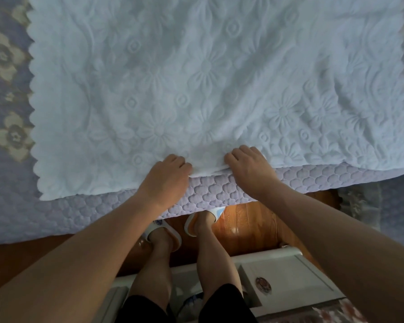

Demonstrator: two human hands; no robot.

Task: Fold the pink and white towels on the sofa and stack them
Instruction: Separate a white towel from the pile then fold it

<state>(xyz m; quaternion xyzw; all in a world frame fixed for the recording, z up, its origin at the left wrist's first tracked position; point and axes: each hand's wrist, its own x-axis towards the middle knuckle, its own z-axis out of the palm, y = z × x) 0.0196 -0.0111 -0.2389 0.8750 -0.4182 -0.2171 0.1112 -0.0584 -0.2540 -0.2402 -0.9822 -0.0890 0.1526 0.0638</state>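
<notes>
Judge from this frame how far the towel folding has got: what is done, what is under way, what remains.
Done: the white towel lies spread flat on the sofa. Under way: left hand and right hand grip its near edge. Left: every fold and the stacking; no pink towel shows.

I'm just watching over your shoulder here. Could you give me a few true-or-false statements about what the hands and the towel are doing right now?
1. The white towel lies spread out on the sofa cover. True.
2. Only one hand touches the towel. False: the left hand and the right hand both grip its near edge.
3. The towel is plain and smooth. False: it has raised flowers.
4. The person wears slippers. True.
</notes>
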